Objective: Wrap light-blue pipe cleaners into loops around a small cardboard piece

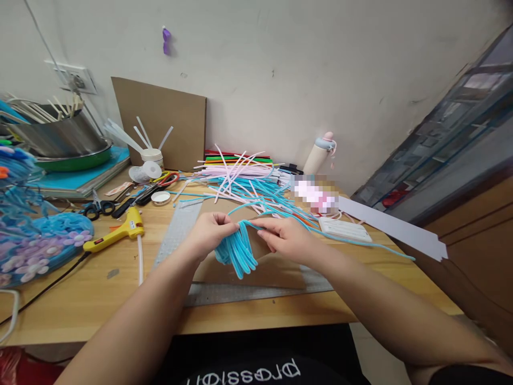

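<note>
Shot from the wearer's own head, a single wide view looks forward and down across a wooden table toward a pale wall. The camera sits close above the work, with forearms entering from the lower corners, the left hand and right hand near mid-frame, and a black shirt along the bottom edge.
</note>
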`<state>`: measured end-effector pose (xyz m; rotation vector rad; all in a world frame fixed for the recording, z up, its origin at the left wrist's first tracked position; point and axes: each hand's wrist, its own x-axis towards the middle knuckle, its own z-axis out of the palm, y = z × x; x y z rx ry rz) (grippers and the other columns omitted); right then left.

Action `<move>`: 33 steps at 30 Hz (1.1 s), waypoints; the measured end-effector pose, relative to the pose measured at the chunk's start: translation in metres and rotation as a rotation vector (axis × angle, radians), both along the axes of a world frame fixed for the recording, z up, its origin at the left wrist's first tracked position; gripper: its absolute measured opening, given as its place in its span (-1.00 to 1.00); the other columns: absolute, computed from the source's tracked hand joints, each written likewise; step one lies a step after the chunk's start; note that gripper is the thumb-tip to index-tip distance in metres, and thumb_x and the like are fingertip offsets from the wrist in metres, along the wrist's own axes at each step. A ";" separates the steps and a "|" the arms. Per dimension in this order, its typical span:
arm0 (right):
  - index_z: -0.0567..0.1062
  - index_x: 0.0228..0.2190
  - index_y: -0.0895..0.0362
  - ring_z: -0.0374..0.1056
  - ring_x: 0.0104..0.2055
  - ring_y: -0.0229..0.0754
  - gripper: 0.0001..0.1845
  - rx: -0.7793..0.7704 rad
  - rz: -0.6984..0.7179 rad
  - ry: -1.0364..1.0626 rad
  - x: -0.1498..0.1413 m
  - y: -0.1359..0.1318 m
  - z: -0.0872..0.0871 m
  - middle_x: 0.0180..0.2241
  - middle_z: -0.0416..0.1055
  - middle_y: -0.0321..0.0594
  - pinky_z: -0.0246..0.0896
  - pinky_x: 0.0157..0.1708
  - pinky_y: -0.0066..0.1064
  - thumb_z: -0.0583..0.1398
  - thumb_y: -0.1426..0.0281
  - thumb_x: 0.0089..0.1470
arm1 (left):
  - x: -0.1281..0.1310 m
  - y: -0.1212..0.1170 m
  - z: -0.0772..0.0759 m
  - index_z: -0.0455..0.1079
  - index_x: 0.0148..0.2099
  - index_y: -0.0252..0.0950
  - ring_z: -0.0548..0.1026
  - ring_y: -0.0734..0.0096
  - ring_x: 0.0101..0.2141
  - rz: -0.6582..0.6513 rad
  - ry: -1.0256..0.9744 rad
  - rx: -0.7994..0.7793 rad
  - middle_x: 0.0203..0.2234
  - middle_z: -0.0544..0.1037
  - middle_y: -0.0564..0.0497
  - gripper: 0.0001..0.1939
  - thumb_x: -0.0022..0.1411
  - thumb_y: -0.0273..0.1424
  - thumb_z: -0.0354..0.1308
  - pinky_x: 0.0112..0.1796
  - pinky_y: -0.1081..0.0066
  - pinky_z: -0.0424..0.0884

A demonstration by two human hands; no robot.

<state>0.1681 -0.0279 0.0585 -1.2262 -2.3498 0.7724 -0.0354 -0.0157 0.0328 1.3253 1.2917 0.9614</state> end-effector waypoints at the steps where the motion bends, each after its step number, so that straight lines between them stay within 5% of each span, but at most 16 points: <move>1: 0.34 0.02 -0.02 0.30 -0.46 -0.25 -0.60 0.080 0.000 -0.025 -0.001 -0.003 0.000 -0.44 0.45 -0.27 0.12 -0.41 -0.40 -0.01 0.36 0.14 | 0.001 -0.001 0.002 0.33 -0.57 -0.34 0.21 0.59 -0.70 0.032 -0.001 0.021 -0.73 0.33 0.10 -0.76 -0.15 -0.27 0.25 -0.66 0.56 0.09; 8: 0.29 0.06 0.07 0.35 -0.23 -0.12 -0.57 0.212 0.032 0.005 0.003 -0.022 -0.005 -0.21 0.46 -0.14 0.19 -0.25 -0.29 -0.04 0.39 0.15 | -0.009 -0.010 0.030 0.34 -0.57 -0.36 0.24 0.57 -0.71 0.192 0.010 0.094 -0.73 0.34 0.09 -0.74 -0.18 -0.27 0.27 -0.69 0.56 0.13; 13: 0.05 0.17 0.06 0.20 -0.57 -0.27 -0.46 -0.036 -0.060 0.219 0.013 -0.020 0.003 -0.60 0.33 -0.35 0.06 -0.56 -0.44 -0.03 0.31 0.16 | -0.019 -0.022 0.054 0.33 -0.63 -0.34 0.24 0.57 -0.70 0.138 0.009 0.045 -0.74 0.35 0.08 -0.75 -0.21 -0.28 0.29 -0.68 0.55 0.13; 16: -0.05 0.19 0.03 0.12 -0.61 -0.30 -0.38 -0.107 -0.060 0.247 0.016 -0.021 0.008 -0.63 0.28 -0.40 -0.01 -0.58 -0.45 0.02 0.32 0.13 | -0.018 -0.027 0.060 0.34 -0.63 -0.33 0.23 0.57 -0.69 0.142 0.075 0.039 -0.73 0.35 0.07 -0.76 -0.19 -0.28 0.28 -0.67 0.55 0.11; 20: 0.13 0.08 0.03 0.16 -0.56 -0.30 -0.51 -0.040 -0.131 0.253 0.019 -0.021 0.010 -0.56 0.33 -0.37 0.03 -0.53 -0.44 0.04 0.32 0.10 | -0.018 -0.031 0.064 0.34 -0.63 -0.31 0.21 0.56 -0.70 0.120 0.153 0.037 -0.74 0.33 0.07 -0.76 -0.18 -0.27 0.27 -0.66 0.53 0.07; 24: 0.36 -0.19 0.09 0.25 -0.38 -0.25 -0.76 0.123 -0.172 0.172 0.023 -0.019 0.011 -0.28 0.38 -0.21 0.11 -0.41 -0.40 0.07 0.35 0.05 | -0.022 -0.033 0.072 0.37 -0.61 -0.31 0.19 0.56 -0.70 0.028 0.277 0.065 -0.74 0.32 0.09 -0.79 -0.16 -0.28 0.26 -0.66 0.53 0.04; 28: 0.32 -0.04 0.05 0.26 -0.20 -0.18 -0.60 0.174 -0.091 0.145 0.027 -0.023 0.014 -0.01 0.28 -0.15 0.14 -0.26 -0.34 0.11 0.36 0.03 | -0.021 -0.036 0.081 0.39 -0.59 -0.32 0.20 0.56 -0.69 0.034 0.343 0.113 -0.72 0.34 0.07 -0.81 -0.14 -0.30 0.26 -0.67 0.54 0.06; 30: 0.32 -0.04 0.04 0.28 -0.25 -0.21 -0.62 0.137 -0.071 0.153 0.027 -0.026 0.015 -0.06 0.33 -0.18 0.14 -0.31 -0.37 0.10 0.35 0.05 | -0.018 -0.039 0.085 0.40 -0.56 -0.33 0.22 0.55 -0.69 0.078 0.361 0.118 -0.70 0.36 0.06 -0.80 -0.12 -0.28 0.25 -0.67 0.55 0.08; 33: 0.44 -0.30 0.08 0.27 -0.44 -0.28 -0.80 0.094 -0.054 0.151 0.028 -0.031 0.016 -0.41 0.42 -0.28 0.07 -0.45 -0.43 0.04 0.34 0.11 | -0.014 -0.043 0.090 0.39 -0.52 -0.33 0.24 0.56 -0.69 0.162 0.392 0.129 -0.69 0.37 0.07 -0.77 -0.10 -0.25 0.22 -0.67 0.56 0.12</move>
